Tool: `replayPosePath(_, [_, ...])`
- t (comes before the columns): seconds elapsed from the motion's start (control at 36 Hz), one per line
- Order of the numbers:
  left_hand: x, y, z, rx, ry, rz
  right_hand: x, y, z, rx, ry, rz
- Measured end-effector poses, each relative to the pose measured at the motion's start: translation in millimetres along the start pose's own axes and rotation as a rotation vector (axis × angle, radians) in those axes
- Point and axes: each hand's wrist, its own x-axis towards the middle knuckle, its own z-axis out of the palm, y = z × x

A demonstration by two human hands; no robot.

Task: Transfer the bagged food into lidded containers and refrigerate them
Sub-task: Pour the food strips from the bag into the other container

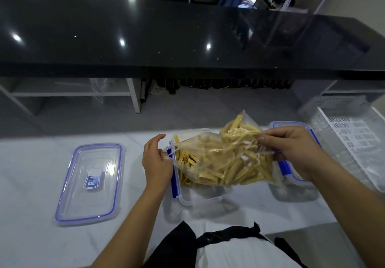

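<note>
Bag (225,155): we see a clear plastic bag, filled with pale yellow food strips (239,169), held tilted over the open container, its mouth turned to the left.
Left hand (156,161): we find its fingers curled, pinching the left edge of the bag at the mouth, just beside the container's left rim.
Right hand (291,149): we see it gripping the far right end of the bag, the fingertips closed on the plastic and the raised end of the bag standing above it.
Open container (200,199): a clear box with blue clips sits on the bench at near centre, directly under the bag; some strips already lie inside it at the left, below the bag's mouth.
Lid (91,181): a clear lid with a blue seal and a blue label lies flat on the bench, to the left of the open container and apart from it.
Second container (293,186): a like box with a blue-rimmed lid stands to the right, partly hidden behind the right hand and the bag; we cannot tell what it holds.
Bench (31,226): a white surface carrying both containers and the lid.
Basket (350,134): a white slotted plastic basket rests at the far right edge of the bench.
Black counter (166,38): a glossy dark counter runs across the far side.
</note>
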Motion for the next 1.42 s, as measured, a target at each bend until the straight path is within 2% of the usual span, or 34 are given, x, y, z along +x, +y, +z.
replayPosePath(0.25, [-4, 3, -3, 0.0, -0.007, 0.015, -1, -23, -4, -0.065, 0.053, -0.198])
replayPosePath(0.42, [-5, 4, -2, 0.004, -0.028, 0.021, 0, -32, 1, -0.034, 0.058, -0.228])
replayPosePath(0.5, [-9, 6, -3, 0.008, -0.027, 0.048, -1, -33, 5, -0.1, 0.032, -0.252])
replayPosePath(0.58, [-10, 7, -2, 0.018, -0.039, 0.075, -2, -37, 4, -0.072, 0.079, -0.281])
replayPosePath(0.72, [-14, 11, 1, 0.011, -0.063, 0.089, -2, -42, 8, -0.119, 0.041, -0.272])
replayPosePath(0.81, [-15, 13, 3, -0.01, -0.079, 0.102, 0, -45, 4, -0.06, 0.106, -0.29])
replayPosePath(0.92, [-15, 14, 4, -0.011, -0.076, 0.087, 1, -40, 4, -0.135, 0.07, -0.307])
replayPosePath(1.06, [-14, 13, 5, 0.0, -0.074, 0.077, 6, -39, -1, -0.093, 0.144, -0.318])
replayPosePath(1.14, [-14, 12, 4, 0.027, -0.064, 0.122, 4, -37, 2, -0.161, 0.123, -0.323])
replayPosePath(1.22, [-13, 10, 4, 0.052, -0.062, 0.185, 4, -40, 0, -0.124, 0.181, -0.343])
replayPosePath(1.42, [-18, -2, -4, 0.089, -0.132, 0.249, 0, -39, 7, -0.177, 0.122, -0.336])
